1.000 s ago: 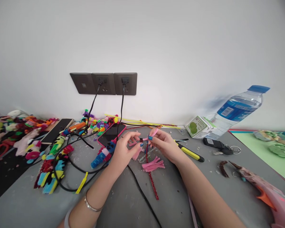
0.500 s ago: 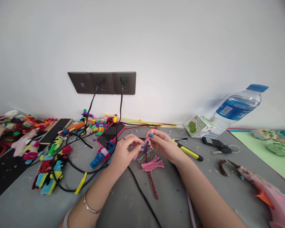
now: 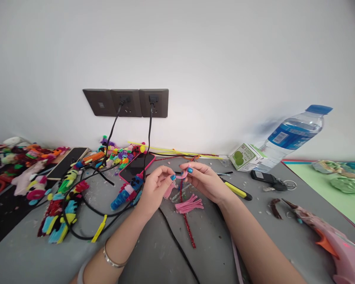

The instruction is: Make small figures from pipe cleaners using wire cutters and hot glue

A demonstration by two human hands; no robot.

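Both my hands meet above the grey table (image 3: 154,252), just in front of the wall. My left hand (image 3: 154,189) and my right hand (image 3: 204,181) pinch the two ends of a short pink pipe cleaner (image 3: 181,176), which bends in an arc between them. Another pink piece (image 3: 168,191) hangs below my left fingers. Under my hands lie a bundle of cut pink pipe cleaner pieces (image 3: 189,205) and a long red glittery pipe cleaner (image 3: 187,221).
A pink-cased phone (image 3: 136,167), black cables (image 3: 100,209) and many colourful pipe-cleaner figures (image 3: 59,213) lie left. A yellow utility knife (image 3: 236,191), keys (image 3: 269,180), a juice carton (image 3: 246,156), a water bottle (image 3: 290,138) and a pink glue gun (image 3: 337,248) are right.
The pink pipe cleaner was held fairly straight and upright between my fingers; now it is bent into an arc. My hands stayed in nearly the same place.
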